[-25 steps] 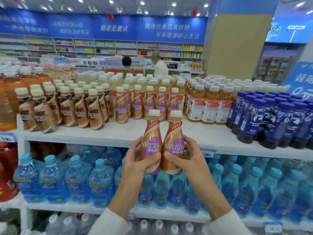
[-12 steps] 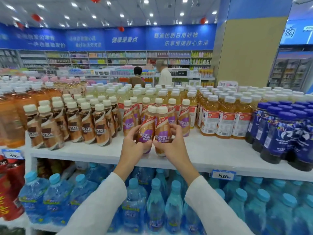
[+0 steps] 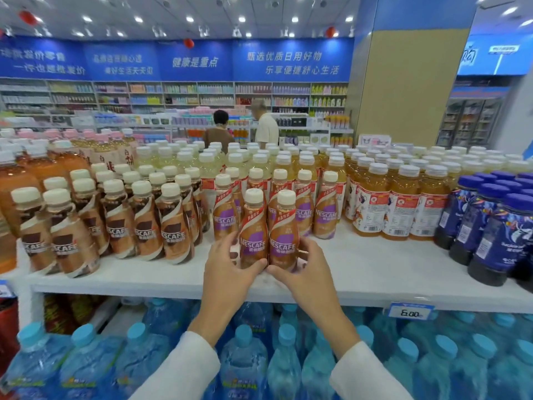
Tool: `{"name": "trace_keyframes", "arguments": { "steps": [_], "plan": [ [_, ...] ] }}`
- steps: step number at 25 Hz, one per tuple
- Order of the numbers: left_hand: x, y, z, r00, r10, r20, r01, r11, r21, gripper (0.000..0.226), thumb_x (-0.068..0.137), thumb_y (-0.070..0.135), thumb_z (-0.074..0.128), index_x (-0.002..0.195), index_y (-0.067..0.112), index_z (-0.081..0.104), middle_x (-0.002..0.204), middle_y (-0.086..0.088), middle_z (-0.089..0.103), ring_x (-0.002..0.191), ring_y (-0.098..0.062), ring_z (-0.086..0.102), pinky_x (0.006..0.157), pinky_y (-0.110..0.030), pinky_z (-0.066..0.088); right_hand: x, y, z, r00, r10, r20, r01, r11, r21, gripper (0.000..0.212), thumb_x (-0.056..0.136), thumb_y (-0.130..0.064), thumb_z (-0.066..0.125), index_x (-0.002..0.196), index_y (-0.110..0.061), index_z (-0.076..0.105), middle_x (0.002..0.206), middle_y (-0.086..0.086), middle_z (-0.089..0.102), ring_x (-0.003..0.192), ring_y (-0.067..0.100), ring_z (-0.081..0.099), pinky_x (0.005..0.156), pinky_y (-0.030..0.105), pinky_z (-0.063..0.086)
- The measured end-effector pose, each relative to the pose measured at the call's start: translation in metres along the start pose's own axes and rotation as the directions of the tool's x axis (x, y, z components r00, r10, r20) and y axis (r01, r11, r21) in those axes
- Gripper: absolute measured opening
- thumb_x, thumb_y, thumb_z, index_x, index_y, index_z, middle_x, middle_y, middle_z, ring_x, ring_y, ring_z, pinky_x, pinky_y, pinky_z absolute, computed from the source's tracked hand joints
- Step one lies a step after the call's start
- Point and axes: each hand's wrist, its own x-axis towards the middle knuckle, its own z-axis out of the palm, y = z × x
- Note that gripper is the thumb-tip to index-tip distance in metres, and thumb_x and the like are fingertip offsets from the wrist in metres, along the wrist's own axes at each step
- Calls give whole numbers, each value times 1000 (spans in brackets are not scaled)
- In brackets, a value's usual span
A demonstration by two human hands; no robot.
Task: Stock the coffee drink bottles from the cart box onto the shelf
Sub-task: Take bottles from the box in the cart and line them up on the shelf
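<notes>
One second ago I held the two bottles in the air before the shelf edge. Now they are forward and down on the shelf (image 3: pixel 375 267), in front of the row with the same purple label.

My left hand (image 3: pixel 227 264) grips the left bottle (image 3: pixel 253 226) at its lower part, with the thumb across the front and the fingers curled behind. My right hand (image 3: pixel 305 269) holds the right bottle (image 3: pixel 284 226) in the same way from the other side. The two bottles stand upright and touch each other side to side. Their bottoms are at the white board, but my thumbs hide them, so I cannot tell if they rest fully on it.

Just behind them stand the purple-label bottles (image 3: pixel 324 215). To the left of these are the brown-label coffee bottles (image 3: pixel 173 226), in tight rows. To the right are orange tea bottles (image 3: pixel 398 206), and further right the dark blue bottles (image 3: pixel 496 241). On the shelf edge at the right hangs a price tag (image 3: pixel 411 311). Under the shelf there are blue water bottles (image 3: pixel 245 356). Far behind, two people (image 3: pixel 266 128) stand with their backs to me.
</notes>
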Motion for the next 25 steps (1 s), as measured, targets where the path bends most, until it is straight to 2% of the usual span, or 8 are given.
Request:
{"name": "trace_keyframes", "arguments": {
  "steps": [1, 3, 4, 6, 9, 12, 14, 25],
  "plan": [
    [-2, -1, 1, 1000, -10, -20, 10, 1000, 21, 73, 72, 41, 88, 135, 32, 52, 125, 13, 56, 100, 0, 61, 80, -10, 51, -5, 2, 1, 998, -4, -66, 0, 998, -63, 66, 71, -37, 89, 125, -36, 49, 121, -16, 56, 107, -6, 58, 87, 14, 51],
    [-2, -3, 4, 998, -40, -43, 41, 999, 27, 68, 71, 45, 88, 128, 32, 53, 121, 9, 61, 96, -7, 65, 82, -24, 59, -9, 2, 7, 990, -15, -143, -2, 993, -122, 59, 74, -40, 86, 121, -40, 50, 116, -18, 57, 101, -5, 60, 84, 15, 52],
    [0, -3, 6, 998, -48, -50, 50, 998, 35, 65, 72, 45, 88, 126, 32, 53, 118, 9, 63, 96, -8, 66, 82, -28, 59, -7, 1, 9, 988, -10, -157, -11, 991, -132, 57, 76, -39, 85, 122, -39, 51, 115, -17, 57, 99, -3, 61, 86, 20, 55],
    [6, -1, 8, 996, -52, -67, 56, 997, 61, 60, 74, 44, 86, 123, 31, 53, 115, 9, 64, 96, -8, 65, 81, -25, 54, 4, -2, 14, 989, 12, -147, -36, 987, -158, 56, 79, -36, 83, 127, -33, 53, 117, -13, 58, 103, 6, 63, 92, 33, 57],
    [19, 1, 12, 995, -55, -89, 64, 993, 101, 52, 78, 40, 84, 119, 27, 55, 114, 6, 64, 99, -11, 63, 85, -28, 53, 25, -4, 18, 995, 27, -94, -44, 983, -178, 53, 81, -33, 81, 127, -29, 55, 119, -6, 62, 108, 15, 63, 96, 41, 55],
    [32, 5, 15, 994, -82, -77, 92, 986, 137, 46, 82, 35, 81, 119, 21, 57, 117, 1, 65, 104, -17, 63, 92, -40, 56, 40, -4, 23, 996, 23, -84, -39, 982, -187, 51, 82, -31, 81, 126, -27, 57, 122, -4, 64, 110, 16, 63, 97, 43, 55],
    [38, 6, 18, 994, -78, -80, 91, 981, 170, 44, 83, 34, 81, 118, 20, 58, 117, -1, 63, 106, -19, 61, 95, -44, 55, 48, -2, 26, 996, 20, -88, -37, 981, -191, 51, 83, -30, 81, 127, -25, 57, 123, -4, 64, 111, 16, 63, 98, 44, 55],
    [52, 3, 28, 990, -108, -93, 123, 977, 174, 49, 87, 34, 78, 126, 18, 55, 125, -5, 64, 114, -22, 62, 97, -44, 56, 63, 5, 35, 993, 40, -108, -63, 973, -222, 58, 89, -32, 76, 139, -23, 49, 137, -3, 59, 125, 18, 58, 106, 43, 51]
  ]
}}
